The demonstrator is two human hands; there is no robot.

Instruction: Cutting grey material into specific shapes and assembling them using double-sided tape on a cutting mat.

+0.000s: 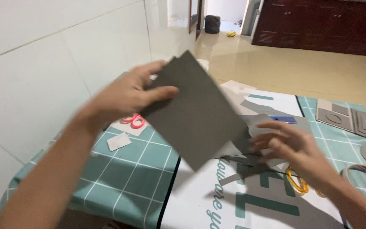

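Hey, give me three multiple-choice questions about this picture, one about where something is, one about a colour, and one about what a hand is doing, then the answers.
1. Where do the red-handled scissors lie?
A. Under the left hand, on a white paper scrap
B. On the tiled floor
C. In the right hand

2. What colour is the large flat cardboard sheet?
A. Yellow
B. Dark grey
C. Teal

3. How does the left hand meet that sheet?
A. Lies flat on top of it
B. Pinches its corner, holding it tilted in the air
C. Does not touch it

Answers: 1 A, the handles peek out just below the left hand. 2 B, its face is evenly dark grey. 3 B, thumb and fingers clamp the sheet's upper left part.
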